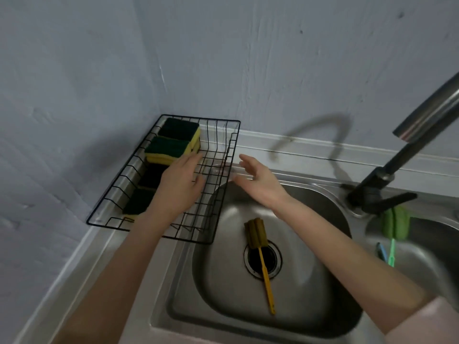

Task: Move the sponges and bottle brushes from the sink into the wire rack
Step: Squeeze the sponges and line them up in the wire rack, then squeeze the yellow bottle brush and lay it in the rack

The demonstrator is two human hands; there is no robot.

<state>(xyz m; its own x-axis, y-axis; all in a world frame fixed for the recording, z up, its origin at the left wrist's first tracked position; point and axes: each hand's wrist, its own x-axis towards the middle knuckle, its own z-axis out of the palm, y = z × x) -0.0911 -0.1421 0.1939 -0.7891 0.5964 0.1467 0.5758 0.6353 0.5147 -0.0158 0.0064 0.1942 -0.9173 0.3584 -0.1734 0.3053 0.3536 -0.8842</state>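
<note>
Head view: looking down at a steel sink (310, 319) set in a corner of the room.
Surface: a steel surface (129, 256) is carrying the wire rack (224, 194), which is sitting left of the sink with its right edge reaching over the basin rim.
Room: pale blue walls (248, 58) are meeting behind the wire rack; a dark faucet (387, 170) is standing at the sink's far right, casting a curved shadow on the wall.
Sponges: green-and-yellow sponges (171, 147) are lying in a row along the far-left side of the wire rack.
Bottle brushes: a yellow-handled brush (263, 259) is lying in the sink across the drain; a green brush (395, 223) is resting in a second basin right of the faucet.
Left hand (180, 184): hovering over the wire rack, grip released, fingers straight.
Right hand (258, 177): hanging above the sink's far rim, just right of the wire rack, grip released, fingers loosely spread.
</note>
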